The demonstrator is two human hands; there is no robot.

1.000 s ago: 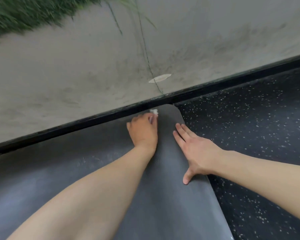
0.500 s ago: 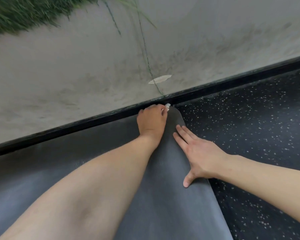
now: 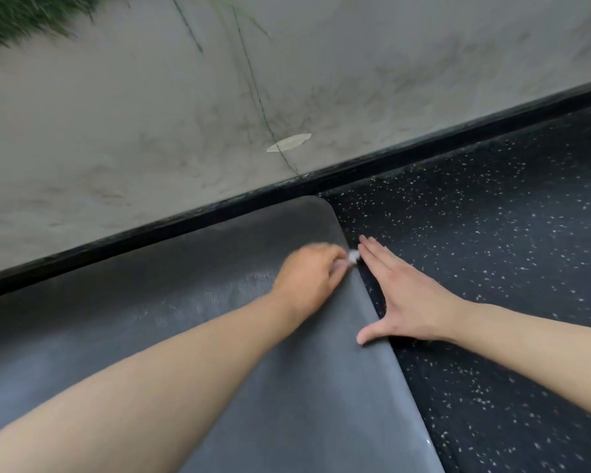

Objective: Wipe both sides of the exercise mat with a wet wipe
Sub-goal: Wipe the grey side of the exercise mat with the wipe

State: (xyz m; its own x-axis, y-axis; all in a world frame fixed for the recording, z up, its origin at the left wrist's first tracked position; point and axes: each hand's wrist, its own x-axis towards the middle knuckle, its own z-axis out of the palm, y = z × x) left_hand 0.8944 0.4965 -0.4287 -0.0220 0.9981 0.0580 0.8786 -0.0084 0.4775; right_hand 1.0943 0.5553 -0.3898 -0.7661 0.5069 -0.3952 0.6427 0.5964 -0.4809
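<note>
Speckled black rubber floor (image 3: 492,250) carries the smooth grey exercise mat (image 3: 287,387); left hand (image 3: 309,279) pinches a small white wet wipe (image 3: 353,257) at its edge, right hand (image 3: 410,295) lies flat, open, holding nothing; underside likely unwiped.

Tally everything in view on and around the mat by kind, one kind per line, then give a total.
Hands: 2, left hand and right hand
Grey exercise mat: 1
White wet wipe, bunched at the left hand's fingertips: 1
Pale leaf on the concrete beyond the mat: 1
Total: 5
</note>
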